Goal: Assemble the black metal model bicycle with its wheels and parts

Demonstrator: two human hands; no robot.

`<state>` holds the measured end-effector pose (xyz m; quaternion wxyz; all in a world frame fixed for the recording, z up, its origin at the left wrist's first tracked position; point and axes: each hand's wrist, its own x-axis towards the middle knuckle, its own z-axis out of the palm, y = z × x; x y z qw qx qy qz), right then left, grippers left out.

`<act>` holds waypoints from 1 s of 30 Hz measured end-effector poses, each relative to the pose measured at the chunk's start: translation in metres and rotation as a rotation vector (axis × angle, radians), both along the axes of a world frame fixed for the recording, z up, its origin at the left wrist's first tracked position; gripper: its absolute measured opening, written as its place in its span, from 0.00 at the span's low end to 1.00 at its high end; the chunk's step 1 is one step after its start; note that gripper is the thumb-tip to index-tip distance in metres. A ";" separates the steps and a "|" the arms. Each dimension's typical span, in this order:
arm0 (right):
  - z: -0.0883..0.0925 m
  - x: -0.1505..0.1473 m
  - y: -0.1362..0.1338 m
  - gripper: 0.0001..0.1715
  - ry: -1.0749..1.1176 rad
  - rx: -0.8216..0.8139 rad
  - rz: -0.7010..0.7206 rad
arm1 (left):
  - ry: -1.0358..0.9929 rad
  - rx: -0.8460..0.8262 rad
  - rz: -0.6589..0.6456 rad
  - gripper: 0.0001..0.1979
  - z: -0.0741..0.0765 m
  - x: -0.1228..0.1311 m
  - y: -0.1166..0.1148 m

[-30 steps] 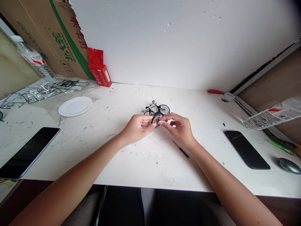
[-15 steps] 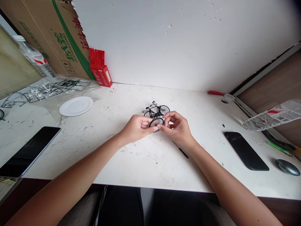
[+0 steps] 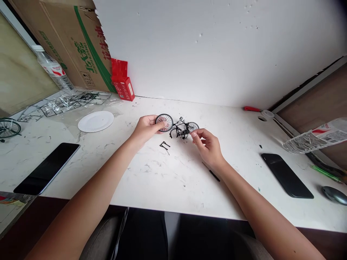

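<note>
The left hand (image 3: pixel 145 130) moved its pinched wheel (image 3: pixel 169 121) toward the surface's (image 3: pixel 151 184) back edge, uncovering the bike (image 3: pixel 185 134); the right hand's (image 3: pixel 209 144) grip was unclear.

Forearms (image 3: pixel 110 177) reach forward, left hand (image 3: pixel 145 128) pinching, right hand (image 3: pixel 208 145) curled.

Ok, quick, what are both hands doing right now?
Left hand: closed, holding a wheel, thumb across its spokes.
Right hand: thumb and forefinger close together at the bike; can't tell whether they grip it.
</note>
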<state>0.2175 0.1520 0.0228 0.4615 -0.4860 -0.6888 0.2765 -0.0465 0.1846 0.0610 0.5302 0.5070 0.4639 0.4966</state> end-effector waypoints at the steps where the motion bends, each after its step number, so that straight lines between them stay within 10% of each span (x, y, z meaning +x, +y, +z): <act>1: 0.001 0.000 0.002 0.20 -0.029 0.018 -0.014 | 0.005 -0.020 0.011 0.21 0.000 -0.001 0.001; 9: -0.002 -0.002 0.034 0.22 -0.316 0.195 0.098 | 0.070 -0.076 -0.133 0.20 -0.002 -0.006 0.000; 30: -0.014 -0.018 0.027 0.12 -0.179 0.252 0.128 | 0.216 -0.139 -0.093 0.30 -0.024 0.016 -0.009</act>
